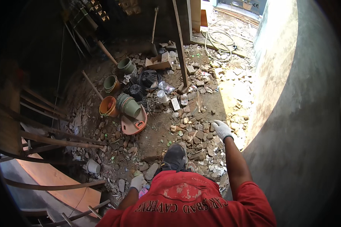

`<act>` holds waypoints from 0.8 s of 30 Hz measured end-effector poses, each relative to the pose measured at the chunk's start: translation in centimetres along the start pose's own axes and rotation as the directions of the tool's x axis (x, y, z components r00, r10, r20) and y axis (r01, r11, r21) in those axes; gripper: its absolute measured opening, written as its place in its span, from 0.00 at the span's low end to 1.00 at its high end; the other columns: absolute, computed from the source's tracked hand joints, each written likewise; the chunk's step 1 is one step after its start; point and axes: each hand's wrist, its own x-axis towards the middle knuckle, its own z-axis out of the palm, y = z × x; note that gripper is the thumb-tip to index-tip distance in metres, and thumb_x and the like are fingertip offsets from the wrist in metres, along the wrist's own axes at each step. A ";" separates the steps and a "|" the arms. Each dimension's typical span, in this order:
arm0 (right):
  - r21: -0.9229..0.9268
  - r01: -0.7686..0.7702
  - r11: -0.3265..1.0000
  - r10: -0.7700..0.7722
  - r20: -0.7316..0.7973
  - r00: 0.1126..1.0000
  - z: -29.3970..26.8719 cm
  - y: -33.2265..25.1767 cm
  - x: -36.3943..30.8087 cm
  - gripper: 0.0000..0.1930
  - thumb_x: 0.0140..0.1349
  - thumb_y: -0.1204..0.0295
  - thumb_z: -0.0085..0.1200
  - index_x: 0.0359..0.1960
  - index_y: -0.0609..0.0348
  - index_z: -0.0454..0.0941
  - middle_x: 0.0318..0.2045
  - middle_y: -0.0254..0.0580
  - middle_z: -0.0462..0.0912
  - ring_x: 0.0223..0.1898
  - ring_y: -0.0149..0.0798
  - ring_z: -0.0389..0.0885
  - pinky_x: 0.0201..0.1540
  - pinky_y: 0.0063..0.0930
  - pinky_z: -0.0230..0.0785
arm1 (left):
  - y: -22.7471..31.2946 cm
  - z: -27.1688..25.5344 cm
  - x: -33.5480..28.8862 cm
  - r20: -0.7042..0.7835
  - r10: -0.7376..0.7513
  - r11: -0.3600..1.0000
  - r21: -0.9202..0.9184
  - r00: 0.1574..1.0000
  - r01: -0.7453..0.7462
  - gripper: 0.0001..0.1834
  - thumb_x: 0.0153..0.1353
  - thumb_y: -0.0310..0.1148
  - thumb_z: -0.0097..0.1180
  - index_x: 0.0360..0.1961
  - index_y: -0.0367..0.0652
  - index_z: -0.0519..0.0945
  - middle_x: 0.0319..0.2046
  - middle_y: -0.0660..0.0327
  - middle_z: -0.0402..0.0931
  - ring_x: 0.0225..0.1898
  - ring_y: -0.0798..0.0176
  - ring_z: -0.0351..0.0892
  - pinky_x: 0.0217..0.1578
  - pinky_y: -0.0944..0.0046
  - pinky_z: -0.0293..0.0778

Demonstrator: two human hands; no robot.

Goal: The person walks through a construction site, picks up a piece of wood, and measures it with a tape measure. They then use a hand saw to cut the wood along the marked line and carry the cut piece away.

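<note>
Both hands wear white knitted gloves. My right hand (222,129) reaches forward over broken stone and brick rubble (201,142), close to where sunlight falls on the ground. Its fingers look loosely extended and nothing shows in them. Low beside my body, my left hand (138,182) hangs above the rubble, with its fingers too small and shaded to read. A pink and purple scrap (143,191) lies right by it, and a flat grey stone (151,171) is just to its right. My dark shoe (174,157) stands on the rubble between the hands.
Stacked green buckets (129,106), an orange bucket (108,106) and an orange basin (134,123) stand ahead left. A wooden post (181,45) rises ahead; a grey wall (291,132) curves along the right. Wooden poles (60,140) jut in from the left. A hose (219,39) lies coiled beyond.
</note>
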 end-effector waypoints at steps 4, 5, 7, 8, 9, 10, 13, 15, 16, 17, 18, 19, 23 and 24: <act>0.111 0.047 0.993 -0.055 0.078 0.995 3.7 -2.3 6.2 0.28 0.76 0.47 0.56 0.66 0.53 0.84 0.62 0.52 0.88 0.65 0.55 0.85 0.68 0.42 0.75 | 10.3 3.7 9.6 0.303 0.342 0.701 0.548 0.890 -0.456 0.24 0.73 0.50 0.52 0.53 0.43 0.87 0.52 0.41 0.87 0.53 0.36 0.87 0.50 0.45 0.80; 0.084 0.016 0.996 -0.028 0.144 0.989 4.8 -2.1 6.2 0.28 0.76 0.47 0.55 0.66 0.53 0.84 0.62 0.52 0.88 0.65 0.55 0.85 0.68 0.42 0.75 | 10.5 3.6 11.8 0.328 0.285 0.703 0.568 0.901 -0.429 0.25 0.73 0.50 0.52 0.55 0.42 0.87 0.55 0.39 0.85 0.56 0.34 0.86 0.53 0.45 0.80; -0.112 -0.093 0.989 0.111 0.167 0.980 4.3 4.7 7.8 0.29 0.76 0.45 0.51 0.66 0.51 0.84 0.61 0.53 0.88 0.64 0.55 0.85 0.68 0.43 0.75 | 21.2 6.7 17.1 0.539 0.293 0.553 0.578 0.790 -0.600 0.24 0.72 0.49 0.52 0.53 0.42 0.87 0.53 0.39 0.86 0.55 0.34 0.86 0.53 0.44 0.79; -0.236 -0.160 0.959 0.202 0.166 0.965 4.9 9.6 7.2 0.30 0.75 0.44 0.49 0.66 0.51 0.84 0.61 0.53 0.88 0.64 0.55 0.86 0.68 0.44 0.75 | 26.0 7.8 19.1 0.643 0.277 0.464 0.561 0.714 -0.685 0.23 0.72 0.48 0.52 0.52 0.41 0.88 0.52 0.39 0.86 0.55 0.34 0.86 0.53 0.43 0.79; -0.230 -0.296 0.927 0.359 0.325 0.875 5.2 6.4 7.0 0.30 0.75 0.44 0.45 0.65 0.48 0.85 0.62 0.53 0.88 0.63 0.56 0.86 0.68 0.46 0.76 | 28.1 3.6 21.1 0.594 0.145 0.280 0.743 0.791 -0.608 0.25 0.71 0.50 0.52 0.50 0.39 0.87 0.53 0.40 0.87 0.57 0.34 0.85 0.55 0.42 0.79; -0.268 -0.273 0.924 0.363 0.388 0.847 5.3 8.7 5.8 0.31 0.74 0.43 0.48 0.66 0.50 0.85 0.61 0.59 0.87 0.62 0.63 0.85 0.68 0.48 0.75 | 29.7 1.2 24.7 0.547 0.189 0.239 0.780 0.815 -0.579 0.28 0.73 0.53 0.51 0.54 0.39 0.88 0.57 0.39 0.85 0.61 0.36 0.84 0.59 0.43 0.78; -0.392 -0.281 0.876 0.444 0.427 0.788 1.7 17.0 3.6 0.31 0.74 0.44 0.47 0.65 0.49 0.86 0.63 0.54 0.87 0.63 0.59 0.85 0.67 0.48 0.76 | 41.3 1.1 35.6 0.021 -0.153 0.722 0.685 0.988 0.097 0.40 0.76 0.61 0.48 0.68 0.32 0.81 0.69 0.39 0.79 0.71 0.39 0.77 0.70 0.47 0.72; -0.344 -0.467 0.815 0.574 0.367 0.732 -1.1 17.9 3.1 0.29 0.74 0.46 0.48 0.61 0.53 0.88 0.60 0.54 0.89 0.61 0.58 0.87 0.65 0.47 0.77 | 52.4 3.7 37.3 0.039 -0.068 0.781 0.624 0.997 0.029 0.34 0.75 0.54 0.49 0.61 0.31 0.85 0.62 0.39 0.84 0.66 0.38 0.81 0.66 0.48 0.73; -0.280 -0.584 0.762 0.647 0.333 0.685 -2.1 16.7 4.8 0.28 0.73 0.49 0.48 0.58 0.55 0.89 0.58 0.54 0.90 0.60 0.58 0.88 0.65 0.45 0.78 | 57.0 3.1 39.4 0.043 -0.008 0.845 0.535 0.999 -0.016 0.31 0.74 0.51 0.51 0.57 0.31 0.86 0.58 0.40 0.86 0.62 0.37 0.83 0.64 0.48 0.74; -0.164 -0.684 0.710 0.703 0.209 0.680 -3.8 19.4 3.1 0.26 0.74 0.51 0.49 0.54 0.57 0.91 0.54 0.55 0.91 0.57 0.58 0.89 0.61 0.46 0.78 | 64.0 8.4 39.8 0.116 0.053 0.821 0.561 0.992 -0.109 0.31 0.73 0.50 0.52 0.57 0.30 0.86 0.57 0.40 0.86 0.62 0.38 0.83 0.64 0.47 0.73; -0.050 -0.607 0.793 0.609 0.090 0.788 -1.8 19.8 4.2 0.25 0.76 0.51 0.49 0.53 0.58 0.90 0.48 0.56 0.93 0.50 0.53 0.91 0.55 0.44 0.80 | 66.9 7.7 42.8 0.120 0.139 0.822 0.540 0.983 -0.182 0.31 0.72 0.50 0.53 0.58 0.30 0.86 0.57 0.41 0.87 0.61 0.39 0.84 0.63 0.47 0.74; 0.155 -0.618 0.771 0.603 0.135 0.786 0.6 16.9 7.4 0.24 0.76 0.52 0.50 0.52 0.59 0.90 0.48 0.54 0.93 0.51 0.51 0.91 0.55 0.42 0.80 | 71.2 5.7 45.1 0.216 0.327 0.563 0.737 0.920 -0.373 0.29 0.73 0.49 0.52 0.58 0.33 0.86 0.56 0.45 0.88 0.60 0.41 0.85 0.62 0.49 0.75; 0.037 -0.659 0.752 0.617 0.312 0.722 -5.2 15.2 20.9 0.22 0.79 0.57 0.47 0.58 0.58 0.88 0.53 0.54 0.91 0.53 0.54 0.89 0.56 0.41 0.80 | 91.1 23.2 42.6 0.391 0.478 0.681 0.400 0.786 -0.613 0.26 0.78 0.51 0.52 0.55 0.39 0.88 0.51 0.49 0.89 0.52 0.48 0.88 0.54 0.54 0.79; 0.128 -0.621 0.773 0.547 0.362 0.755 -5.1 15.0 22.9 0.20 0.81 0.57 0.49 0.59 0.53 0.87 0.46 0.45 0.92 0.44 0.44 0.89 0.50 0.37 0.78 | 94.5 26.9 40.4 0.452 0.448 0.631 0.451 0.771 -0.631 0.28 0.78 0.53 0.52 0.60 0.41 0.86 0.55 0.51 0.89 0.55 0.50 0.88 0.57 0.55 0.78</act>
